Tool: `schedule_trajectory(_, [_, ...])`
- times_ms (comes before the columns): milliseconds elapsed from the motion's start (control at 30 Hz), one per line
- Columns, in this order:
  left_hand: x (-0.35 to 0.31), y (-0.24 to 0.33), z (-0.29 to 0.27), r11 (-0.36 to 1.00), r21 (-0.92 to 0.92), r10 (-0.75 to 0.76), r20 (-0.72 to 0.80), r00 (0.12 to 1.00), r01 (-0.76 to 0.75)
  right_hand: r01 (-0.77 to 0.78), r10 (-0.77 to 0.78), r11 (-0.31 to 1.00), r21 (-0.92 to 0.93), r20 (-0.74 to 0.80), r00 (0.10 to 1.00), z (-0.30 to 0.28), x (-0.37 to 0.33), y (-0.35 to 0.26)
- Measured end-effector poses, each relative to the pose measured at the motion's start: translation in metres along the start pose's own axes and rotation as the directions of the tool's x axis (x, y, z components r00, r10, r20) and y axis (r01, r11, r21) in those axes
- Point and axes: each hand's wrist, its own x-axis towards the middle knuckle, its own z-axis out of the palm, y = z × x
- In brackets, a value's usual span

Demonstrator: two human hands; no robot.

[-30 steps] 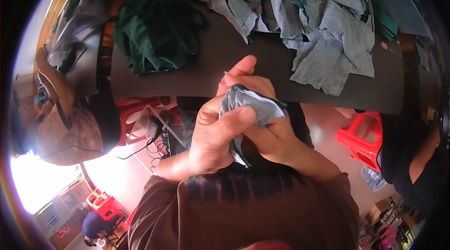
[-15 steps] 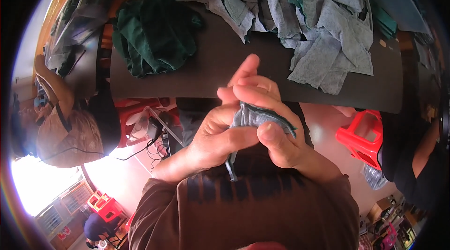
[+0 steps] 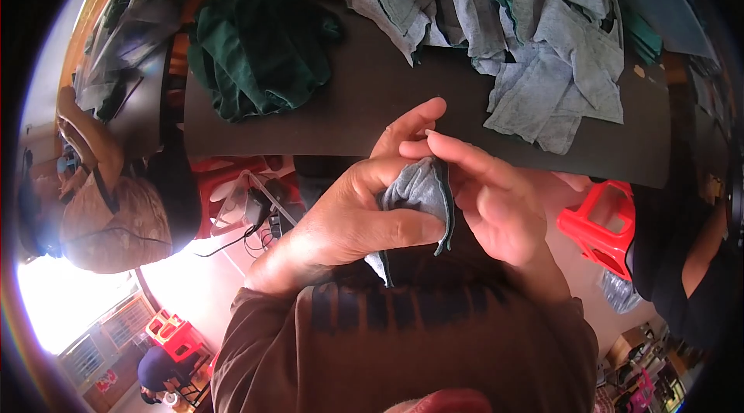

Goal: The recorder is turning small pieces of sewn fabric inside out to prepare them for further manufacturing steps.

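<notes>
My left hand (image 3: 356, 204) is closed on a small piece of grey cloth (image 3: 415, 187) with a dark green edge, the thumb lying across its front. The cloth is folded over the fingers, and one narrow end hangs below the hand. Close by on the right, my right hand (image 3: 500, 208) has its fingers stretched toward the top of the cloth and the left fingertips. Its palm is apart from the cloth. Whether its fingertips touch the cloth's top edge is hard to make out. Both hands are in front of my chest, near the table edge.
On the dark table (image 3: 372, 115) lie a bunched dark green cloth (image 3: 260, 49) and a heap of grey cloth pieces (image 3: 554, 64). A red stool (image 3: 601, 219) stands at the right. One person (image 3: 116, 211) sits at the left, another (image 3: 682, 258) at the right.
My right thumb has come off the cloth, and the right hand has opened and shifted right. The cloth now stays in my left hand, turned so its green edge runs downward.
</notes>
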Motion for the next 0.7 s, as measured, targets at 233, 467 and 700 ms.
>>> schedule_trajectory(233, [0.000, 0.000, -0.003, 0.999, 0.027, 0.040, 0.027, 0.999, -0.040, 0.137, -0.162, 0.962, -0.237, -0.089, 0.983, -0.001, 0.003, 0.007])
schedule_trajectory(467, [0.000, 0.007, -0.002, 0.999, 0.051, -0.019, 0.049, 0.999, 0.016, 0.026, -0.037, 0.996, -0.087, -0.125, 0.991, 0.008, 0.007, 0.000])
schedule_trajectory(700, [-0.005, -0.002, 0.002, 0.936, 0.280, 0.220, 0.002, 0.976, -0.212, 0.053, -0.097, 0.967, -0.251, -0.165, 0.982, 0.018, 0.013, 0.001])
